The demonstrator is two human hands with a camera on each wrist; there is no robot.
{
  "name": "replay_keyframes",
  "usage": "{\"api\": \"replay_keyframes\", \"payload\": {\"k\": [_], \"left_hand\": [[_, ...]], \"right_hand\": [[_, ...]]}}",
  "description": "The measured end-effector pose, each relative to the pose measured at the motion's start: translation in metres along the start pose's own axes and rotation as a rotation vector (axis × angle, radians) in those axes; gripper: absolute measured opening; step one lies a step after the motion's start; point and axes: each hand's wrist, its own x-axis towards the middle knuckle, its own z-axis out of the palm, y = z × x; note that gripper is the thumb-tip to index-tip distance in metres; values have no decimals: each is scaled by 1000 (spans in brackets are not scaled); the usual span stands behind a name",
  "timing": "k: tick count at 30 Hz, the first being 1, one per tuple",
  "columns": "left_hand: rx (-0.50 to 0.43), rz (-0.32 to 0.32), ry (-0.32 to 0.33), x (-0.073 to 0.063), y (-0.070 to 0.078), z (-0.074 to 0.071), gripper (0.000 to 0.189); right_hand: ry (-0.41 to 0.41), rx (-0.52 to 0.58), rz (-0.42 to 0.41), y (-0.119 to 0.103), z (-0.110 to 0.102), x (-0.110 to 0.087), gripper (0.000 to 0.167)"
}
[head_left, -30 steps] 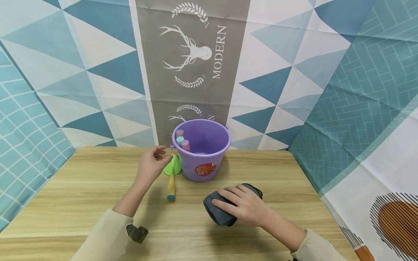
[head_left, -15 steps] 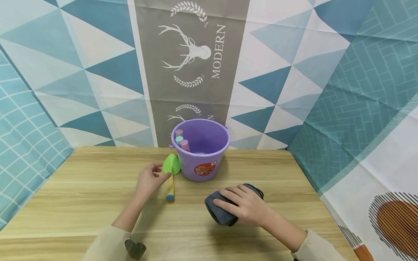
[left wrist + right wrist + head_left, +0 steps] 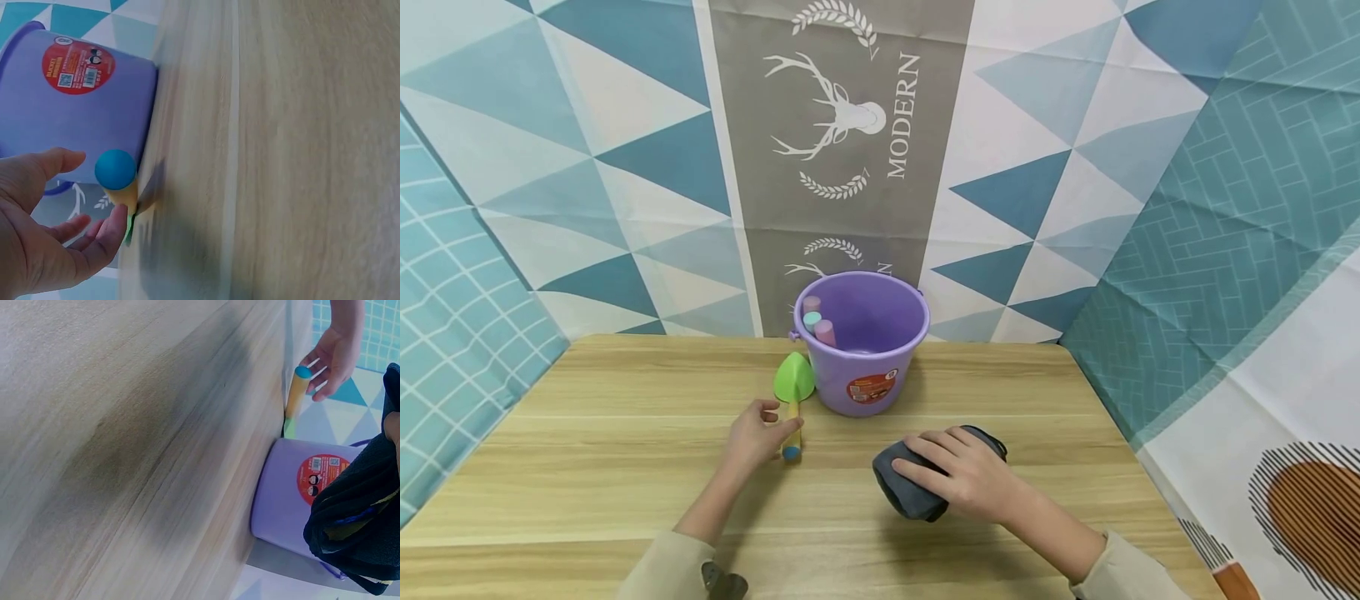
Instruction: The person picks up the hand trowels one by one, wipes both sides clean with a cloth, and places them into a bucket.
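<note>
A toy trowel (image 3: 793,379) with a green blade and a yellow, blue-capped handle lies on the table beside the purple bucket (image 3: 861,379). Around the handle, my left hand (image 3: 756,437) hovers with thumb and fingers spread. In the left wrist view, the thumb is apart from the handle (image 3: 115,170) and a fingertip is close to it; contact is unclear. My right hand (image 3: 966,475) grips a dark grey cloth pouch (image 3: 910,483) with a black cord, held above the table. Folds and bits of blue and yellow show at the pouch's end (image 3: 353,528).
Inside the bucket, pink and teal rod ends (image 3: 820,323) lean against its left wall. The wooden table (image 3: 625,433) ends at a wall covering (image 3: 842,167) with triangles and a deer print, close behind the bucket.
My left hand has come down and nearer, from beside the bucket's rim to the trowel's handle. The right hand and the pouch stay nearly still.
</note>
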Motion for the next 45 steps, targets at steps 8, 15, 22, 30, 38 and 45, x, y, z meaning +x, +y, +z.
{"api": "replay_keyframes", "payload": {"k": [8,15,22,30,38,45], "left_hand": [[19,-41,-9,2,-3,7,62],[9,-54,-35,4,-7,12,64],[0,-66,-56,7,-8,14,64],[25,-61,-65,11,-5,14,59],[43,-73,-24,13,-1,11,53],[52,-94,-9,17,-1,7,54]], "right_hand": [[-13,5,5,-1,0,-1,28],[-12,2,2,-2,0,-2,28],[-19,13,13,-3,-1,-3,29],[-21,27,23,-4,-1,-4,29],[-21,21,25,-3,0,-5,29],[-30,24,29,-3,0,-6,29]]}}
